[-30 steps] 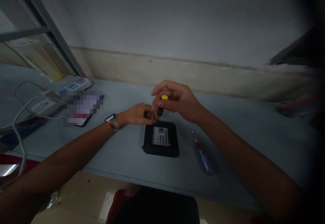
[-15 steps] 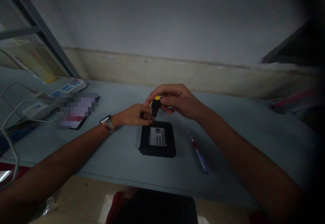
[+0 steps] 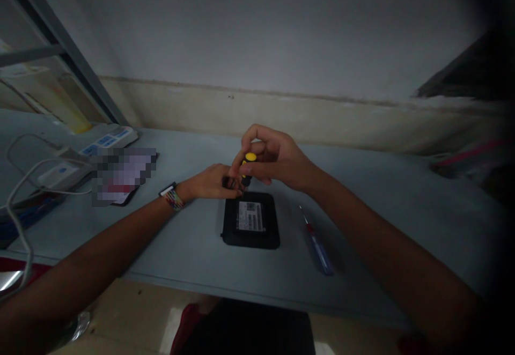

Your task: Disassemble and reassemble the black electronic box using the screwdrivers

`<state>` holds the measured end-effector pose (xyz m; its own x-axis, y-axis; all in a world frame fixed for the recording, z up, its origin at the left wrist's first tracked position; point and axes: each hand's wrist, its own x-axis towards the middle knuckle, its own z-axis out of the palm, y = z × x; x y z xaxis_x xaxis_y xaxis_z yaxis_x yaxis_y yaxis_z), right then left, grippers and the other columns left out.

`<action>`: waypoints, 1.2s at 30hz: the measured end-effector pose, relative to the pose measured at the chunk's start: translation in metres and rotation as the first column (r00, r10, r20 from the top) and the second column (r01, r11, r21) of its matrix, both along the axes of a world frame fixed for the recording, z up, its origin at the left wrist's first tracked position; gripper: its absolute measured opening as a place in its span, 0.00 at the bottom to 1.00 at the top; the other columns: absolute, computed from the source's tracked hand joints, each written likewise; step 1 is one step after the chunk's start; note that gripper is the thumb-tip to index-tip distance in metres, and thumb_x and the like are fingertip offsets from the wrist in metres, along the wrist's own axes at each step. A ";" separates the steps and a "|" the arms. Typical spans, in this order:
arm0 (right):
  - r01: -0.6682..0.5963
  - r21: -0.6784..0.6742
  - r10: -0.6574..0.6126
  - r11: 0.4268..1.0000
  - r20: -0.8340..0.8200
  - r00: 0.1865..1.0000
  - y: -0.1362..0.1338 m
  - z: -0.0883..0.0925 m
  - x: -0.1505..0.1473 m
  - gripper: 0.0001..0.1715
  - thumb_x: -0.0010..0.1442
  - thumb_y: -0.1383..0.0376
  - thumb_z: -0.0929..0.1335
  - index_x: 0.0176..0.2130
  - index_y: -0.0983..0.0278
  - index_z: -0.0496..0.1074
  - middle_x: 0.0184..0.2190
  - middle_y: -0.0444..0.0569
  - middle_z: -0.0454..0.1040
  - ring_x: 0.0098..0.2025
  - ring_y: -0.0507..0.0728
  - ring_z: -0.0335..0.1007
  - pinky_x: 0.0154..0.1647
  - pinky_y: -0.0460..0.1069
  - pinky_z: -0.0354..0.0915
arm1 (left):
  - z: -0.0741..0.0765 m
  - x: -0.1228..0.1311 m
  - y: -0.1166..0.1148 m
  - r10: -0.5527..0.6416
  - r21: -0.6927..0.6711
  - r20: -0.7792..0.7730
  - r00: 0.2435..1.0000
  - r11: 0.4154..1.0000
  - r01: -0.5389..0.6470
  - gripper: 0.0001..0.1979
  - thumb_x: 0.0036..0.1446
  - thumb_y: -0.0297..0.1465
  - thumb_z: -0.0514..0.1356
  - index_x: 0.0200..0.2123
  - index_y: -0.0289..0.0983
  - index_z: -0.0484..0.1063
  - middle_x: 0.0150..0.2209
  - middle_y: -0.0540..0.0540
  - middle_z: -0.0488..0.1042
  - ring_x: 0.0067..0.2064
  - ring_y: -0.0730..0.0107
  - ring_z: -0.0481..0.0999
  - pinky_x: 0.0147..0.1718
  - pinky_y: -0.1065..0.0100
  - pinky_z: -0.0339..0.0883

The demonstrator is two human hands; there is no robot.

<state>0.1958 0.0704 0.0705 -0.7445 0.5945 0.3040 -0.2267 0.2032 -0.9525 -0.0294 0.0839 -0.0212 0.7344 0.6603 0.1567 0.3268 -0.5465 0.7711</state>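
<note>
A flat black box (image 3: 270,221) with rounded corners and a white printed label lies on the table. Over its far left corner stands a stubby screwdriver (image 3: 251,157) with a yellow-and-black handle, its shaft pointing down. My right hand (image 3: 277,156) has thumb and index finger closed on that handle. At the same corner, my left hand (image 3: 211,180) has curled fingers around the screwdriver's lower end; what they pinch is hidden. To the right of the box rests a second, slimmer screwdriver (image 3: 319,250) with a clear bluish handle and red collar.
The grey-blue table (image 3: 181,258) runs along the wall. On the left are a phone (image 3: 131,178), partly blurred out, a white power strip (image 3: 110,140) and white cables (image 3: 24,226). A pinkish-red item (image 3: 470,154) lies far right.
My right hand's fingers have shifted around the screwdriver handle, with the index finger more bent and raised. The left hand and the box stay nearly where they were.
</note>
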 end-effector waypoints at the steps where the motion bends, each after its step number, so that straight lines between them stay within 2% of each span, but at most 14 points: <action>1: -0.008 -0.002 0.008 1.000 0.001 1.000 0.000 0.000 0.000 0.26 0.63 0.62 0.82 0.43 0.61 0.64 0.34 0.43 0.83 0.23 0.46 0.74 0.20 0.40 0.62 | 0.000 0.000 -0.001 0.006 -0.007 0.009 1.000 1.000 -0.006 0.12 0.62 0.38 0.69 0.45 0.37 0.82 0.40 0.44 0.83 0.40 0.67 0.80 0.43 0.66 0.75; 4: -0.034 0.011 0.035 0.999 -0.018 0.999 0.002 0.000 0.002 0.25 0.63 0.63 0.82 0.43 0.62 0.65 0.36 0.46 0.85 0.24 0.46 0.75 0.21 0.39 0.65 | 0.000 0.000 -0.002 0.025 0.007 0.000 1.000 1.000 -0.025 0.12 0.62 0.38 0.69 0.45 0.38 0.82 0.38 0.46 0.81 0.37 0.68 0.79 0.41 0.66 0.73; 8: -0.062 0.073 0.067 0.995 -0.074 0.995 0.005 -0.001 0.005 0.18 0.64 0.65 0.81 0.46 0.67 0.74 0.42 0.50 0.87 0.26 0.46 0.77 0.23 0.39 0.67 | 0.002 -0.001 0.000 0.018 0.046 -0.059 0.998 0.999 -0.015 0.13 0.62 0.40 0.69 0.44 0.37 0.83 0.33 0.48 0.79 0.33 0.70 0.76 0.37 0.67 0.71; 11: -0.078 0.094 0.085 0.992 -0.076 0.993 0.008 -0.002 0.007 0.15 0.66 0.65 0.80 0.50 0.69 0.81 0.44 0.52 0.87 0.24 0.44 0.72 0.22 0.39 0.67 | 0.000 -0.002 0.003 -0.008 0.059 -0.066 0.998 0.998 0.012 0.13 0.63 0.41 0.68 0.44 0.37 0.82 0.35 0.46 0.80 0.35 0.69 0.78 0.38 0.66 0.72; 15: -0.097 0.088 0.105 0.991 -0.090 0.990 0.012 -0.005 0.009 0.15 0.67 0.64 0.79 0.52 0.67 0.85 0.42 0.51 0.88 0.22 0.44 0.68 0.21 0.40 0.63 | -0.002 -0.002 0.004 -0.025 0.068 -0.041 0.999 0.997 0.028 0.14 0.63 0.40 0.69 0.45 0.37 0.82 0.37 0.45 0.81 0.36 0.68 0.78 0.38 0.67 0.72; 25: -0.026 0.077 0.040 0.997 -0.194 0.980 0.012 -0.008 0.004 0.13 0.66 0.61 0.78 0.48 0.67 0.87 0.40 0.52 0.87 0.23 0.45 0.65 0.21 0.41 0.61 | 0.011 0.000 0.001 -0.053 -0.009 -0.062 0.997 0.999 0.052 0.11 0.63 0.37 0.68 0.42 0.36 0.84 0.32 0.49 0.78 0.33 0.72 0.74 0.35 0.69 0.66; 31: 0.002 0.070 0.011 0.998 -0.185 0.983 0.012 -0.003 0.004 0.15 0.65 0.59 0.79 0.46 0.68 0.86 0.38 0.52 0.87 0.22 0.45 0.65 0.20 0.42 0.59 | 0.013 0.000 0.000 -0.041 -0.042 -0.070 0.997 0.998 0.038 0.13 0.63 0.39 0.68 0.44 0.36 0.85 0.33 0.48 0.78 0.34 0.71 0.75 0.36 0.68 0.67; 36: 0.010 0.069 0.003 0.998 -0.193 0.981 0.009 0.000 0.005 0.13 0.65 0.61 0.77 0.46 0.68 0.85 0.38 0.52 0.87 0.25 0.46 0.66 0.21 0.42 0.58 | 0.013 0.000 0.000 -0.041 -0.043 -0.057 0.998 0.998 0.039 0.12 0.62 0.38 0.69 0.43 0.36 0.85 0.32 0.48 0.79 0.34 0.71 0.75 0.36 0.69 0.67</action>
